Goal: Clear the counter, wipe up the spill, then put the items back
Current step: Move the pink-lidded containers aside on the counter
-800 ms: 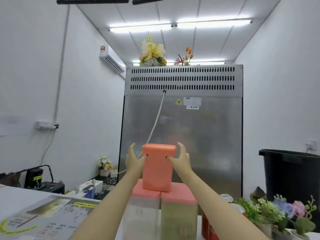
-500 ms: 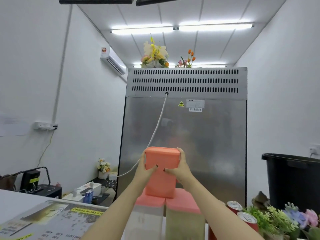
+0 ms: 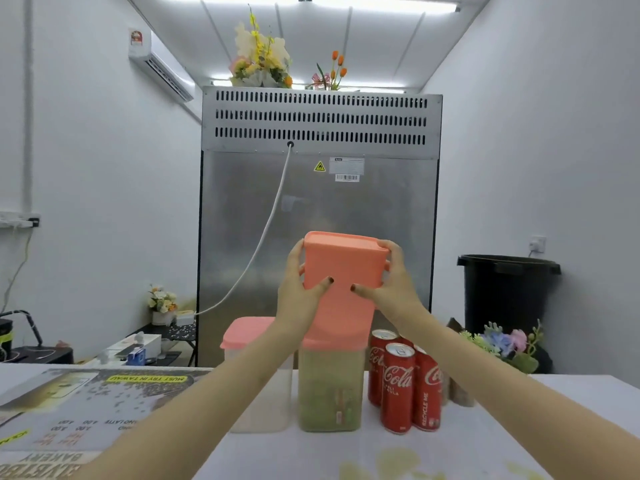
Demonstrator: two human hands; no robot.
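A: Head view, centre of frame. Where do we have the orange box?
B: Clasped between left hand and right hand, fingers wrapped round its sides. Long axis near upright, base just over the green-filled jar.
A: And the spill?
B: Bottom of frame, on the counter, nearer us than the jar.

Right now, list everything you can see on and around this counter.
orange container: one, salmon-orange, held above the counter
pale container: one, clear, pink lid, mid-counter
green-filled container: one, clear, beside it
cola cans: at least three, red, right of those
spill: several patches, yellowish, counter's near edge
poster: one, printed, counter's left
flowers: one bunch, mixed, counter's far right
bin: one, black, right wall
steel cabinet: one, silver, behind counter
left hand: grips orange container's left side
right hand: grips its right side
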